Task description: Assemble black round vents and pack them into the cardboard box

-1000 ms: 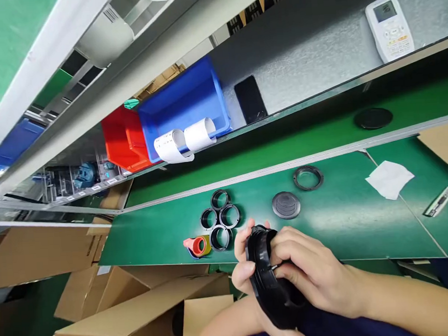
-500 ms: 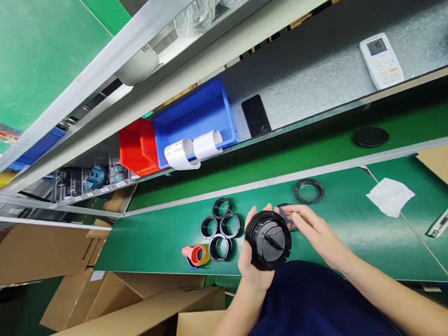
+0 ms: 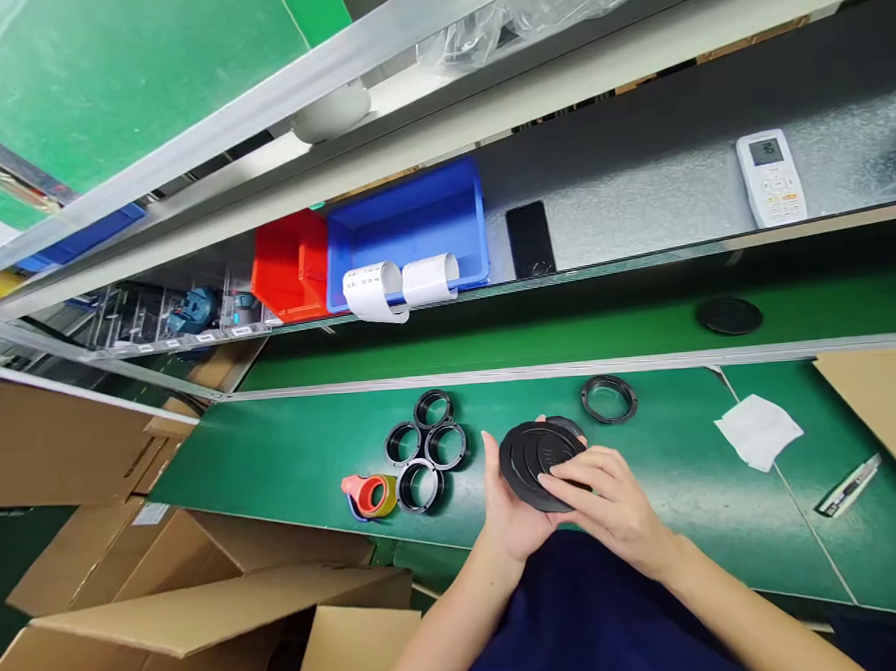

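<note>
A black round part with stepped concentric rings on its face is held over the bench in front of my body. My left hand cups it from below and from the left, with the thumb standing up at the rim. My right hand is on its right side, fingertips pressed on the ringed face and the rest of the hand by the lower edge. Behind the part, a dark disc shows only partly. Farther back on the bench lies a single black ring.
Several black rings stand grouped left of my hands, beside rolls of coloured tape. To the right lie a white cloth and a utility knife. A shelf with a blue bin overhangs the back; open cartons stand lower left.
The black round part now shows its ringed face instead of the side with a raised bar. My right hand has moved from beside it onto that face. The view has shifted slightly.
</note>
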